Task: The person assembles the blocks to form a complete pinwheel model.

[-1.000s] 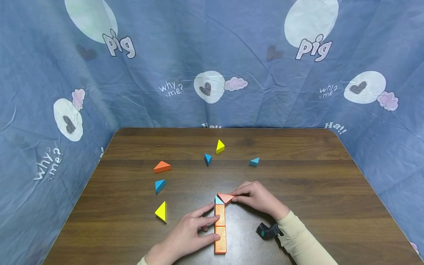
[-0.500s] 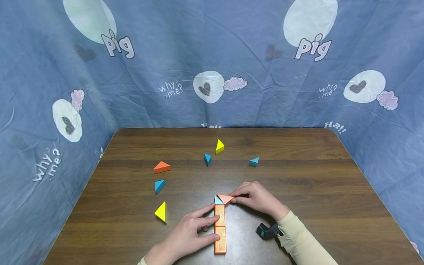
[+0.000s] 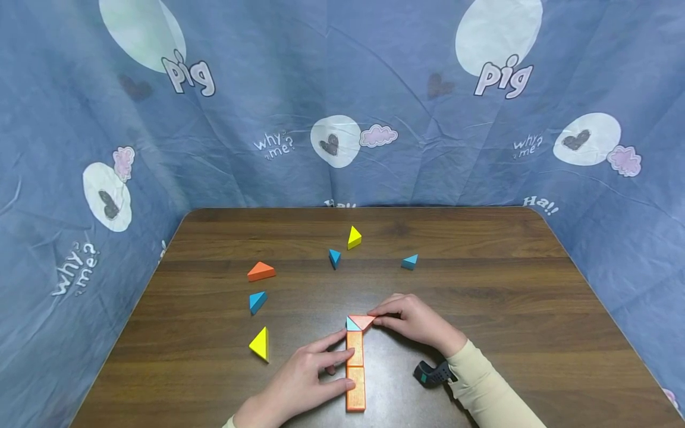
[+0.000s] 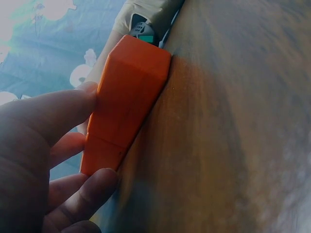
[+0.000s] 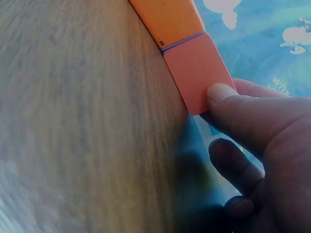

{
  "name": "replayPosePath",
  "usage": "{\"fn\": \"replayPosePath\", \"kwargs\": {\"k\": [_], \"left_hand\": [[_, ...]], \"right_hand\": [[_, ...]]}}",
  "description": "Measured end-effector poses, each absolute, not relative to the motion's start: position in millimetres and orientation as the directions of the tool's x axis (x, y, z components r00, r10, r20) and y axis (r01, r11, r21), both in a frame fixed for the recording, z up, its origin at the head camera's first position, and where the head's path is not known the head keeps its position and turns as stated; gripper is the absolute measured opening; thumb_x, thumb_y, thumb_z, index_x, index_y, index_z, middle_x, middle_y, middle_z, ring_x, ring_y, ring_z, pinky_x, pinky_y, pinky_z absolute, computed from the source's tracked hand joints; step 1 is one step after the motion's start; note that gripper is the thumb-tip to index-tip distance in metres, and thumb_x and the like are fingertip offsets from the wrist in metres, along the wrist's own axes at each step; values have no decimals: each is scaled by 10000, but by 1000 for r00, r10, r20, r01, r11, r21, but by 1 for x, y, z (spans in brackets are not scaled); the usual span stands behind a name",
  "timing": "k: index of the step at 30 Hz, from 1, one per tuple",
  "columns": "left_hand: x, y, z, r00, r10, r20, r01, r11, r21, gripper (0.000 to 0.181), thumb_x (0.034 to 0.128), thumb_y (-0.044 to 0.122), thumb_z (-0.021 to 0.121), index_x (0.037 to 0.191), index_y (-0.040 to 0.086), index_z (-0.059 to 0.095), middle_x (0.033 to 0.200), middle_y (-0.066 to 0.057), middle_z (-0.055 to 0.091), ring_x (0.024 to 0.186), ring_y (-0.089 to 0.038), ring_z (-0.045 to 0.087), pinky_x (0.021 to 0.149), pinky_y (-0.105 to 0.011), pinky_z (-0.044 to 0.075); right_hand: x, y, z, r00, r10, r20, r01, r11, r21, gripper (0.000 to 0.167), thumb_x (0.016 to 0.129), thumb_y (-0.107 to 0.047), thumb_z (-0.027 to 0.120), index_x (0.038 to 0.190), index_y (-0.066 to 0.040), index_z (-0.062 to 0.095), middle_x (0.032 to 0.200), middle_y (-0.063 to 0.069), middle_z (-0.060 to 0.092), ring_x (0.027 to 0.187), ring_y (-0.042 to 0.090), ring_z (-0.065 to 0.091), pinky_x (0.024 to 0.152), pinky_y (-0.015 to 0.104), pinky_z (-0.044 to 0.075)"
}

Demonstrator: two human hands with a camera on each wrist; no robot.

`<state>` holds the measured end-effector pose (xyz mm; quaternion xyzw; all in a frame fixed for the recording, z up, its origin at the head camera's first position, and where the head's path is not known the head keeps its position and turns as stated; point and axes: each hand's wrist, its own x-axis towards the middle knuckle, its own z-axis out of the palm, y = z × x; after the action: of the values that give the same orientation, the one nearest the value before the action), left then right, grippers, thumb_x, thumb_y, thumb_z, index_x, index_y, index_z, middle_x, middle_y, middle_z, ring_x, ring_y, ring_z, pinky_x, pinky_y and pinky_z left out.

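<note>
Two orange rectangular blocks, a far one [image 3: 357,342] and a near one [image 3: 356,400], lie end to end in the head view. A small light-blue triangular block [image 3: 351,325] sits at the far end, with a pale orange triangular block [image 3: 363,321] against its slanted side. My left hand [image 3: 307,371] rests along the row's left side, thumb on the near block, other fingertips at the far block and blue triangle. With thumb and finger, my right hand [image 3: 414,321] pinches the right point of the orange triangle; the right wrist view shows its flat face [image 5: 194,73].
Loose triangular blocks lie beyond and to the left: yellow [image 3: 354,238], blue [image 3: 334,258], blue [image 3: 409,261], orange [image 3: 261,271], blue [image 3: 257,302] and yellow [image 3: 260,344]. A dark wrist strap [image 3: 432,373] is by the right sleeve. A printed curtain [image 3: 342,71] surrounds the wooden table [image 3: 481,267].
The orange triangle has turned slightly and now lies flush against the blue triangle, its far edge level. My right hand shifted very little with it; my left hand kept its place.
</note>
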<state>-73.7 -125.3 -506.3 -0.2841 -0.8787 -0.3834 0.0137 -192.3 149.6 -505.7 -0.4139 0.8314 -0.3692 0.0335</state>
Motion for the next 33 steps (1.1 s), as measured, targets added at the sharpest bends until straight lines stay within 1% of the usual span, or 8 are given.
{"fn": "replayPosePath", "kwargs": {"k": [3,8,17,25,28,33], "left_hand": [[-74,-125,-507,-840,486,242,509,549,663,479,877,503,714,1271,232,696,1465,15,494,857,66,607,792,-243,508],[-74,-125,-507,-832,489,262,526,545,653,470,884,491,712,1267,218,700,1457,-7,504,866,60,611,790,-237,508],[-74,-125,-508,-826,493,272,540,555,633,465,889,498,703,1261,218,703,1452,-5,508,909,31,617,820,-282,517],[-74,-125,-508,-820,498,282,551,551,627,470,887,493,707,1260,208,704,1448,-28,514,909,37,617,809,-261,516],[-74,-125,-508,-818,498,287,555,552,623,465,890,489,706,1260,207,704,1447,-30,515,915,33,617,815,-269,518],[-73,-125,-507,-833,487,261,529,563,635,478,880,512,706,1264,226,702,1459,3,501,907,41,617,824,-276,518]], "right_hand": [[-192,149,-505,-656,-716,241,-662,392,-639,207,945,-221,695,1142,-216,759,1076,-142,693,1001,45,618,847,301,509],[-192,149,-504,-661,-717,224,-652,400,-644,215,952,-227,686,1155,-223,753,1085,-150,689,1006,41,615,848,302,509],[-191,150,-505,-663,-717,214,-645,402,-650,217,956,-236,680,1161,-229,750,1090,-155,687,1005,40,612,847,302,509],[-192,150,-504,-669,-713,210,-639,408,-652,227,953,-258,681,1168,-228,748,1096,-151,686,1017,41,614,860,310,508],[-191,150,-504,-676,-707,207,-629,408,-661,245,951,-269,683,1181,-209,743,1106,-144,686,1022,47,615,861,315,508],[-193,153,-504,-692,-693,204,-607,404,-684,281,945,-280,691,1204,-176,729,1124,-140,683,1030,59,612,862,316,506]]}}
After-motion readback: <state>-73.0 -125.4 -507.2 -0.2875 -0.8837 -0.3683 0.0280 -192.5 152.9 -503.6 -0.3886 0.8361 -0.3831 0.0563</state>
